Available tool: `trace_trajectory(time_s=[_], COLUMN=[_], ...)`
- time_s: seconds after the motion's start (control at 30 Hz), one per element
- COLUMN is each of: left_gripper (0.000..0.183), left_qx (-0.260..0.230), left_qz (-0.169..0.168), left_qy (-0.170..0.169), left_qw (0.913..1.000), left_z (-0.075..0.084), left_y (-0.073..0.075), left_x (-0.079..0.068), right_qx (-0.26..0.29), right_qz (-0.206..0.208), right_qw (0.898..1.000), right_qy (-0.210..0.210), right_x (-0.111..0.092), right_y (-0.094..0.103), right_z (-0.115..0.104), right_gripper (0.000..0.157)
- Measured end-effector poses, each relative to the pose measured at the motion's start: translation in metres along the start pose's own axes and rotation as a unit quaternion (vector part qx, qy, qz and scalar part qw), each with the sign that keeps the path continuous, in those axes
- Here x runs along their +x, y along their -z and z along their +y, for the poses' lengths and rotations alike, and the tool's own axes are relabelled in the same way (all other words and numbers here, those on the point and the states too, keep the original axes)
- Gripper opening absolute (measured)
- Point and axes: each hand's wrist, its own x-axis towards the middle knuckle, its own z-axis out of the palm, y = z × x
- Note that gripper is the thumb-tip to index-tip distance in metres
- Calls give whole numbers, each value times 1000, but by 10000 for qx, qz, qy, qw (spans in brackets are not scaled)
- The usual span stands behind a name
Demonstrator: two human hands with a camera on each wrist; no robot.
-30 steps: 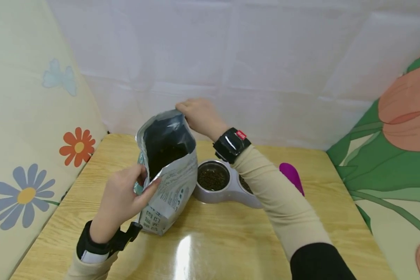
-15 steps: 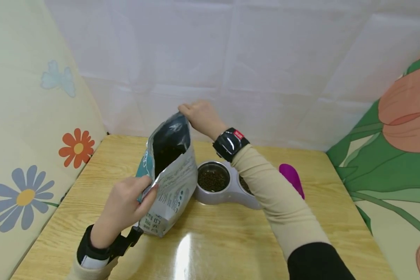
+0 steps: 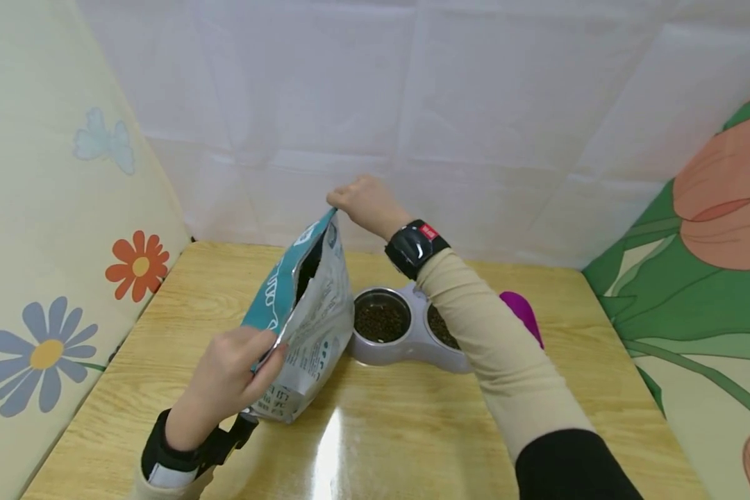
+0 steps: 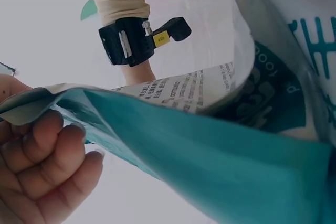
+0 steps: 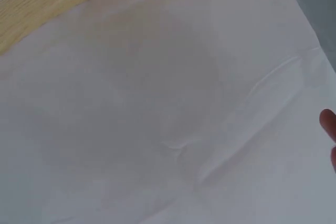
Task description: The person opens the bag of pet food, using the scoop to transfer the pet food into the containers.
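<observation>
A teal and silver pet food bag [image 3: 315, 347] stands on the table, its mouth drawn to a narrow slit with dark inside. My left hand [image 3: 228, 371] pinches the near corner of the bag's mouth. At the far top corner, my right hand [image 3: 370, 205] grips the rim. In the left wrist view, the left hand's fingers [image 4: 58, 156] curl at the folded edge of the teal bag [image 4: 210, 156]. Only fingertips [image 5: 329, 124] of the right hand show at the edge of the right wrist view.
Right of the bag sits a grey double bowl [image 3: 394, 353] with brown kibble in both wells, partly covered by the right forearm. A purple scoop-like object [image 3: 521, 312] lies behind that arm. White cloth [image 3: 475, 104] hangs behind the wooden table [image 3: 400, 430].
The bag's wide-open mouth has narrowed to a slit, and its teal front has come into view. The right hand has shifted slightly right, the left slightly down and right.
</observation>
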Motion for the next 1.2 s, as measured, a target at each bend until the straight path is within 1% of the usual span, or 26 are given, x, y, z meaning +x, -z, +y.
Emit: trace_trajectory(time_s=[0.17,0.23,0.43,0.5,0.57,0.67,0.77,0.83,0.97,1.2], left_gripper=[37,37,35,35,36,36,37,37,37,38], left_qx=[35,35,23,23,30,43,46,55,48,95], left_qz=[-11,35,169,139,115,65,40,21,14,38], left_qy=[65,47,-68,-15,39,131,158,159,172,225], left_qw=[10000,10000,9998,9999,9999,9999,9999,9999,9998,9997], left_z=[1,2,1,1,1,0,0,0,2,4], left_y=[-1,-2,-3,-3,-3,-3,-3,-3,-4,-4], left_x=[-2,-2,0,0,0,0,0,1,1,0], right_qx=[-54,-104,-547,-619,-529,-17,470,626,683,837], right_qz=[-175,-220,-390,-367,-224,229,725,954,1140,1130], right_qw=[9998,9997,9977,9974,9983,9995,9955,9926,9906,9897], right_qy=[8,-24,29,58,121,233,395,409,338,268], right_x=[0,1,2,2,1,0,-2,-3,-3,-2], right_y=[0,1,6,8,9,9,6,4,-3,-5], right_z=[-1,-3,-7,-9,-11,-14,-19,-21,-22,-20], right_gripper=[27,25,22,21,20,18,18,17,19,20])
